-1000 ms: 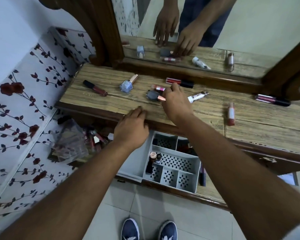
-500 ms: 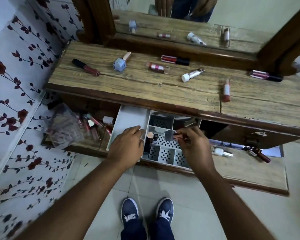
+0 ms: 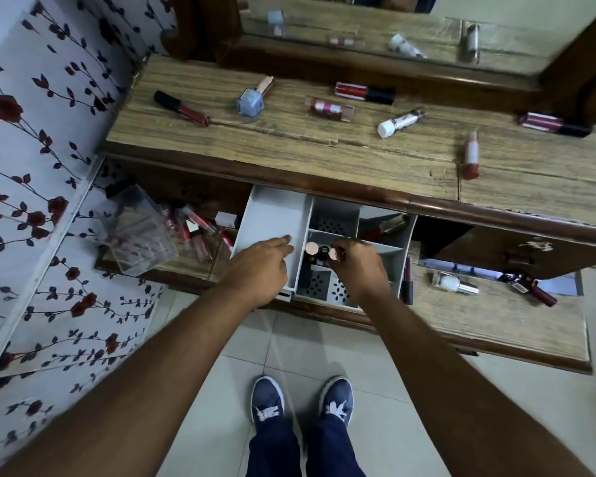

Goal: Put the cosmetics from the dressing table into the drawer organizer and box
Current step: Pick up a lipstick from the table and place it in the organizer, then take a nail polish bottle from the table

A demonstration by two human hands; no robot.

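A grey drawer organizer (image 3: 272,215) sits in the open drawer under the wooden dressing table (image 3: 289,149). My right hand (image 3: 358,270) pinches a small dark bottle with a rose-gold cap (image 3: 334,253) over the organizer's middle compartment, beside another rose-gold-capped item (image 3: 312,249) standing there. My left hand (image 3: 260,270) rests on the organizer's wide left compartment, holding nothing. On the tabletop lie a black-capped lip gloss (image 3: 181,107), a blue nail polish bottle (image 3: 252,99), a pink lipstick case (image 3: 329,109), a red gloss (image 3: 363,92), a white tube (image 3: 399,121) and a pink lipstick (image 3: 471,156).
A clear plastic box (image 3: 135,228) with several glosses beside it stands on the shelf at the left. The drawer's right part holds a white nail polish (image 3: 455,284) and a dark red gloss (image 3: 530,287). Another gloss (image 3: 554,125) lies far right on the table. The mirror frame rises behind.
My right hand picked the small dark bottle off the tabletop and brought it down into the organizer. My left hand dropped from the table edge onto the organizer. The view tilted downward.
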